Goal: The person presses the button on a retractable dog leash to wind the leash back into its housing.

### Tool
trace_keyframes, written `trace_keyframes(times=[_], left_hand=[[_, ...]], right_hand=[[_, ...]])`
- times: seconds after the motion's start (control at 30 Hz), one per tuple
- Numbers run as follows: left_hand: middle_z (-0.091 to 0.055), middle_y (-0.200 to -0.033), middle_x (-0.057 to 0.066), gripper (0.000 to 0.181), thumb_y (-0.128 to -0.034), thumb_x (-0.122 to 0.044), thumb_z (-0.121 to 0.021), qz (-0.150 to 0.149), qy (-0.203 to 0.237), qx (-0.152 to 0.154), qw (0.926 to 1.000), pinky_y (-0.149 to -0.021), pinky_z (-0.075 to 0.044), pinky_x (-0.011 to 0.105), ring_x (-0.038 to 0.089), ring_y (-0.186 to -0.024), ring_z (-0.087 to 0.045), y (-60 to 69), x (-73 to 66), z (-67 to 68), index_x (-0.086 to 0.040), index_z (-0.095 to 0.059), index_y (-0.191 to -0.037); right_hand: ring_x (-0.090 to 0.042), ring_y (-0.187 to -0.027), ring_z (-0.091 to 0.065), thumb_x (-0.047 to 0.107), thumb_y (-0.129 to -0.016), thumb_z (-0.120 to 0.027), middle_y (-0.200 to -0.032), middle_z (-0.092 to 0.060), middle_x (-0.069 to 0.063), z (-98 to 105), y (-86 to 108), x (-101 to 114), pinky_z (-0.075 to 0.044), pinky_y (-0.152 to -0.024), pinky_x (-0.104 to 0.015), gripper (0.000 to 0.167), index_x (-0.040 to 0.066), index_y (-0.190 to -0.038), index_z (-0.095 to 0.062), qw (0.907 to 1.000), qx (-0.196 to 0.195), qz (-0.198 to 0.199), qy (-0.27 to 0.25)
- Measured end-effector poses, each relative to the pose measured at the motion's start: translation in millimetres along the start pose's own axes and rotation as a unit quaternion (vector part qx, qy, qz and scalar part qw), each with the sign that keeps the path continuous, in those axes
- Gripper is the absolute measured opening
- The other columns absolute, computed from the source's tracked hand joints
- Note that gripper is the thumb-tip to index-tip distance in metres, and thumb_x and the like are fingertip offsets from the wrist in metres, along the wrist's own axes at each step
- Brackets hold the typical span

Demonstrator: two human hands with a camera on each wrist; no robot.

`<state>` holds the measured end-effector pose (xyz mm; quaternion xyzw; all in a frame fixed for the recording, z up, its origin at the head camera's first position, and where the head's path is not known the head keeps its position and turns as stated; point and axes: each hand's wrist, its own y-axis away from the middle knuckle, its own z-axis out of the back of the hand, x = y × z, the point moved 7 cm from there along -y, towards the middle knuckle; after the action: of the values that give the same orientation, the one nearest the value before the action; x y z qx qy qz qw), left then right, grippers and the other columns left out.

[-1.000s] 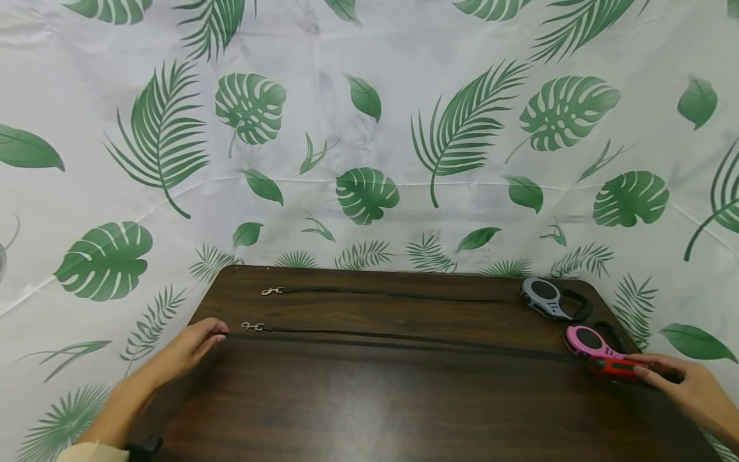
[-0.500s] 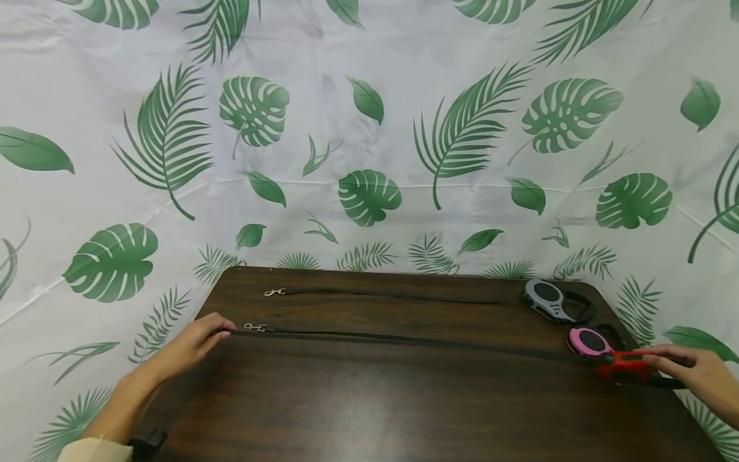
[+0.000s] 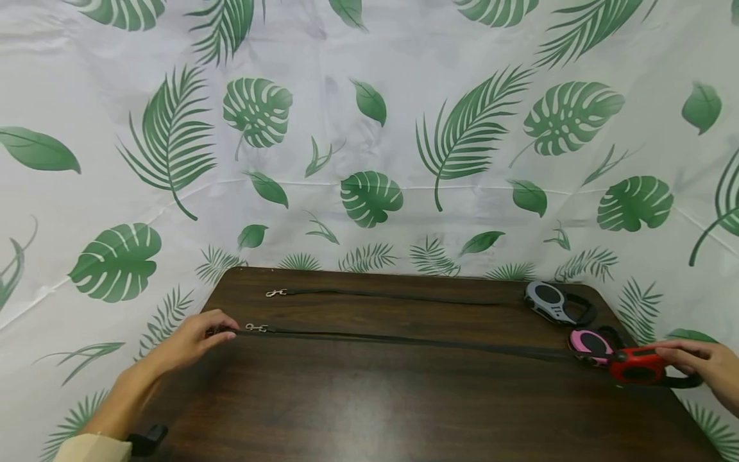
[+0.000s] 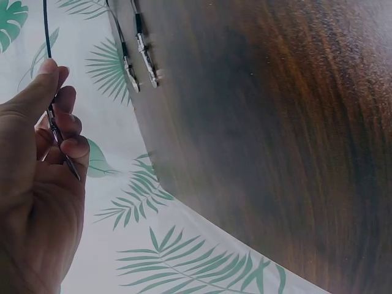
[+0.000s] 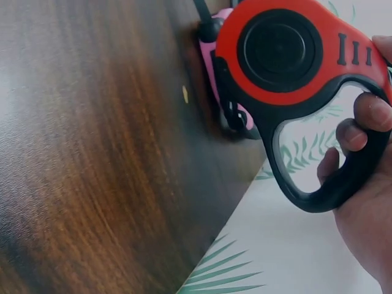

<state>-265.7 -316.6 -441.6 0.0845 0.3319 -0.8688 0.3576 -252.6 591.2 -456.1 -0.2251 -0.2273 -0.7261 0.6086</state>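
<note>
My right hand (image 3: pixel 707 366) grips the black loop handle of a red retractable dog leash (image 3: pixel 637 367). In the right wrist view the fingers curl through the loop of the red leash (image 5: pixel 331 46). Its black strap runs out taut across the table to my left hand (image 3: pixel 199 335). There, thumb and fingers hold the strap's end, with a dark metal clip (image 4: pixel 56 130) lying along the fingers in the left wrist view. A pink retractable leash (image 3: pixel 590 345) lies just behind the red one, partly hidden by it. Its silver clip (image 3: pixel 256 328) rests close to my left hand.
A grey retractable leash (image 3: pixel 545 300) lies at the table's back right, its strap (image 3: pixel 381 295) stretched left to a silver clip (image 3: pixel 276 292). The dark wooden table (image 3: pixel 358 410) ends before a leaf-patterned white cloth (image 3: pixel 312 122).
The red leash has moved slightly right and turned so its round face shows more. Its strap now lies closer to the pink leash's strap. My left hand keeps its hold on the end.
</note>
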Motion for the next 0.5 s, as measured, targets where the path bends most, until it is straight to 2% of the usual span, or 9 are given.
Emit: trace_keyframes(times=[0.07,0.13,0.17,0.23,0.37,0.5], left_hand=[[-0.072,-0.091,0.005,0.032,-0.0808,0.013,-0.082,0.004,0.008,0.0,1.0,-0.06,-0.043,0.019,-0.002,-0.077,-0.053,-1.7,-0.3,1.8,-0.01,-0.074,-0.102],[-0.073,-0.092,0.008,0.031,-0.0819,0.014,-0.08,0.008,0.016,0.0,0.9998,-0.061,-0.043,0.019,-0.001,-0.079,-0.054,-3.2,-0.2,3.6,-0.009,-0.074,-0.102],[-0.073,-0.092,0.008,0.031,-0.0824,0.014,-0.08,0.01,0.019,-0.001,0.9998,-0.062,-0.044,0.019,-0.001,-0.08,-0.055,-3.8,0.3,4.7,-0.009,-0.074,-0.102],[-0.073,-0.093,0.008,0.029,-0.0834,0.014,-0.079,0.017,0.021,-0.001,0.9996,-0.064,-0.044,0.018,0.0,-0.08,-0.056,-4.6,1.6,6.6,-0.008,-0.074,-0.102],[-0.075,-0.093,0.005,0.025,-0.0845,0.012,-0.079,0.033,0.013,-0.004,0.9994,-0.065,-0.046,0.018,-0.001,-0.08,-0.056,-4.8,4.9,10.5,-0.006,-0.076,-0.102],[-0.076,-0.092,0.006,0.022,-0.0842,0.012,-0.08,0.043,0.012,-0.009,0.999,-0.063,-0.046,0.018,-0.002,-0.078,-0.055,-4.4,6.9,13.3,-0.002,-0.077,-0.101]], right_hand=[[-0.001,-0.078,-0.047,0.039,-0.11,-0.059,-0.092,-0.06,0.019,1,-0.9,-3,-0.041,-0.08,-0.042,0.042,0.001,-0.116,-0.076,0.9999,0.005,0.001,-0.01],[-0.005,-0.078,-0.047,0.036,-0.111,-0.057,-0.088,-0.058,0.019,1,-1.3,-4,-0.037,-0.074,-0.032,0.03,0.017,-0.111,-0.08,0.9994,0.01,0.011,-0.032],[-0.007,-0.077,-0.046,0.033,-0.112,-0.056,-0.083,-0.056,0.017,0,-1.3,-4,-0.032,-0.069,-0.029,0.026,0.026,-0.106,-0.08,0.9986,0.013,0.019,-0.047],[-0.012,-0.072,-0.045,0.027,-0.114,-0.051,-0.074,-0.049,0.008,-2,-1.3,-3,-0.026,-0.064,-0.028,0.03,0.037,-0.102,-0.078,0.995,0.029,0.039,-0.087],[-0.028,-0.067,-0.039,0.017,-0.116,-0.04,-0.07,-0.035,-0.009,-4,-2.3,3,-0.019,-0.067,-0.034,0.045,0.037,-0.104,-0.078,0.9857,0.057,0.072,-0.141],[-0.028,-0.068,-0.04,0.019,-0.117,-0.038,-0.071,-0.04,-0.006,-5,-6.2,3,-0.018,-0.069,-0.033,0.045,0.037,-0.103,-0.076,0.9862,0.065,0.06,-0.14]])
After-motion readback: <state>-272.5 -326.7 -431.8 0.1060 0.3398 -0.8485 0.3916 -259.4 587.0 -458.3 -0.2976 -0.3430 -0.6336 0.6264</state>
